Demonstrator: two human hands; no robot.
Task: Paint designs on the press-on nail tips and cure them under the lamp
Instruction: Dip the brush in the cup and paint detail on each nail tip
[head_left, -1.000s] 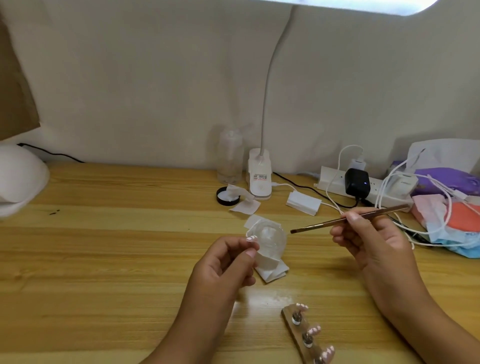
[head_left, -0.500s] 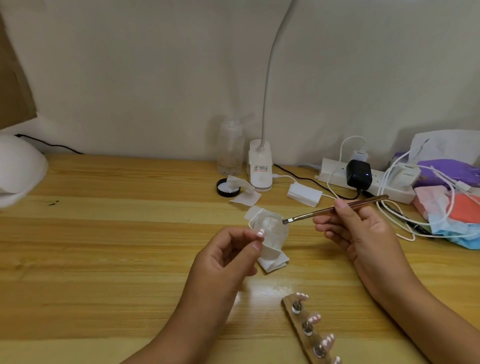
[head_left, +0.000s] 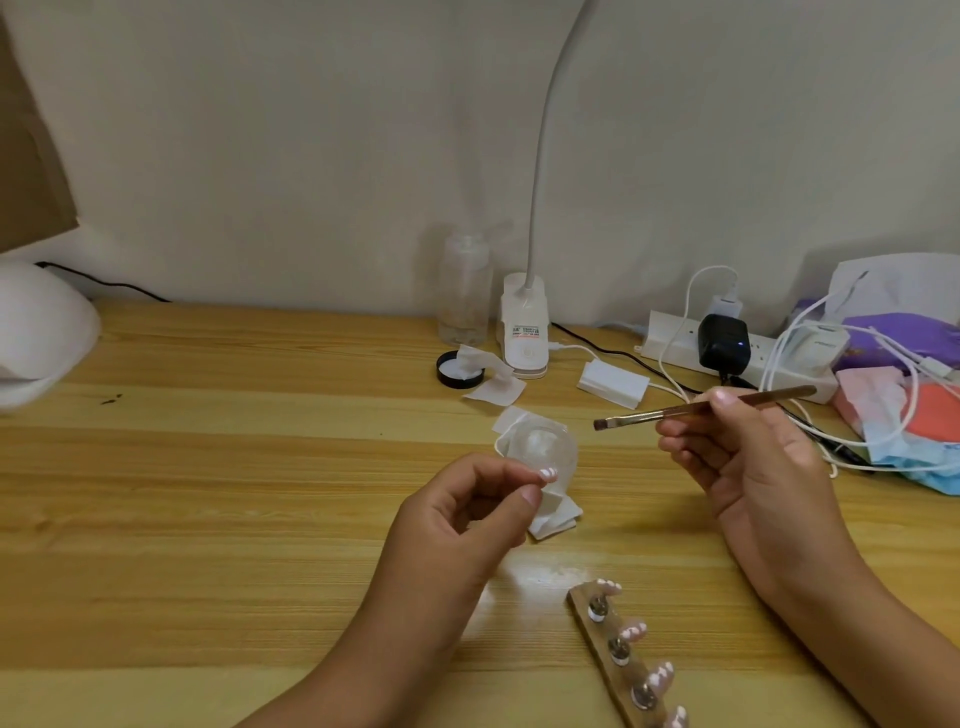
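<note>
lamp base label (head_left: 523, 332) unreadable, white charger (head_left: 821, 345) lettering illegible

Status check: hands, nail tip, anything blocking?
Left hand pinches one nail tip, raised. Right hand holds brush, bristles short of the tip, no contact. Nothing between them; glass dish sits behind, nail stand near front edge.

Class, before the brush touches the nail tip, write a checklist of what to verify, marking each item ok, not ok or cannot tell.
1. Nail tip pinched by left hand: ok.
2. Brush gripped by right hand, bristles toward the tip: ok.
3. Paint on bristles: cannot tell.
4. White dome lamp in view at left: ok.
5. Holder strip with other tips apart from both hands: ok.
</note>
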